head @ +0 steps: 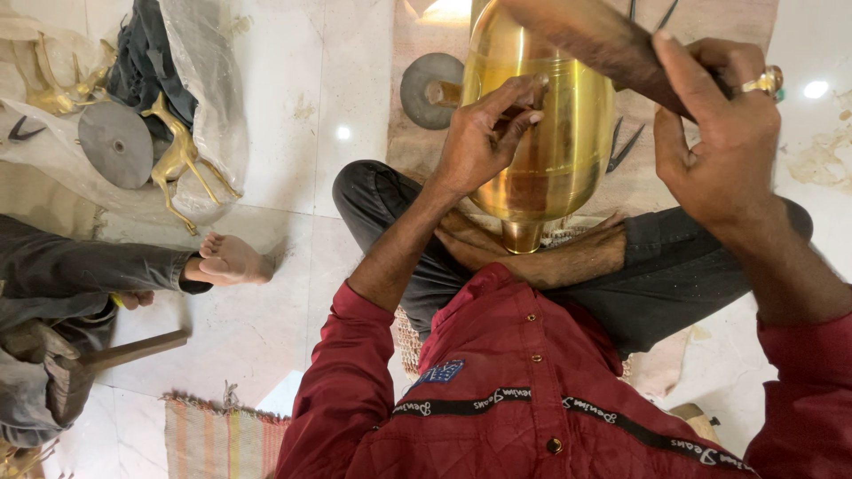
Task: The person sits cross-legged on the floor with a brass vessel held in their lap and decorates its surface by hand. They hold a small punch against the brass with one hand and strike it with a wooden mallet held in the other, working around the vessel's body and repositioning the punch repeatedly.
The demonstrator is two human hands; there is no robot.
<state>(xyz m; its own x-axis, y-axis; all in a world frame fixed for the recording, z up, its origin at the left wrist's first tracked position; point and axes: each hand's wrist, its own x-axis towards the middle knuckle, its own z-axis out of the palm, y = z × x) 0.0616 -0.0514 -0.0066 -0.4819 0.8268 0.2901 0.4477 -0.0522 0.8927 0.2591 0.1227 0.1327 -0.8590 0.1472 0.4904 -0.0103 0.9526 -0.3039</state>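
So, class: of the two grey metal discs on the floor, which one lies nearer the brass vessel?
The grey disc with a stub handle, touching the brass vessel; the other disc lies on plastic sheeting.

At the top centre of the frame, the brass vessel (541,133) is polished metal, golden and mirror-glossy. Across it lies a dark wooden tool (603,44) with a worn, matt face. The floor (293,133) is pale stone, smooth and shiny. At upper left, brass deer figures (182,155) gleam beside a dull grey metal disc (115,144) on clear, crinkled plastic sheet (213,89). The jacket (524,381) at the bottom is quilted red cloth.
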